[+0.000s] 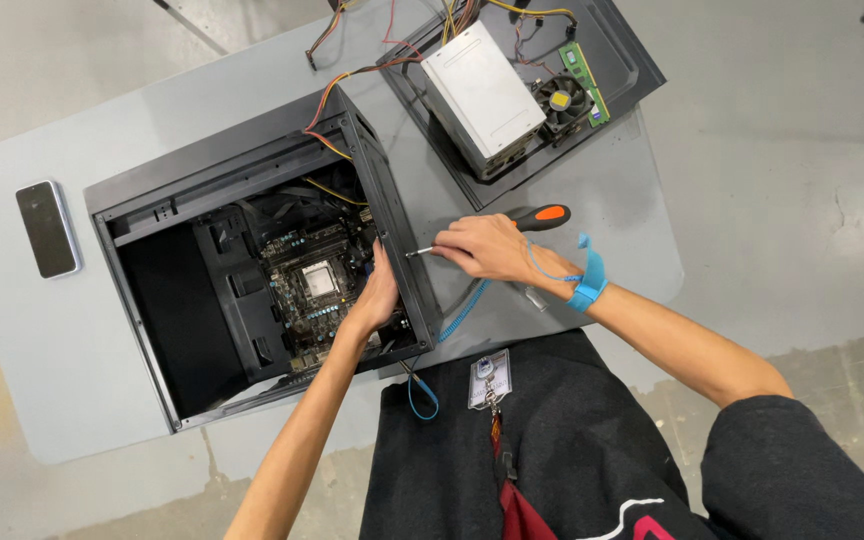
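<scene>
1. the open computer case (252,290) lies on its side in the left centre of the frame on a grey table (32,380), open face up, so the motherboard (314,285) inside is in plain view and reachable from above.
2. the left hand (377,298) reaches into the case at its right wall, fingers curled against the inner edge near the board; it looks to be bracing the case or a part there. what, if anything, it pinches cannot be told.
3. the right hand (487,248), centre of the frame, is closed around a screwdriver (512,228) with a black and orange handle, held level so its metal tip meets the outer right wall of the case.
4. a blue wrist strap (589,285) sits on the right wrist, its coiled cord running down toward the case, likely for grounding.
5. at the upper centre, the removed side panel (632,60) serves as a tray for a silver power supply (482,95) and a cooling fan (564,100).
6. a phone (47,228) lies at the left, apart from the work.
</scene>
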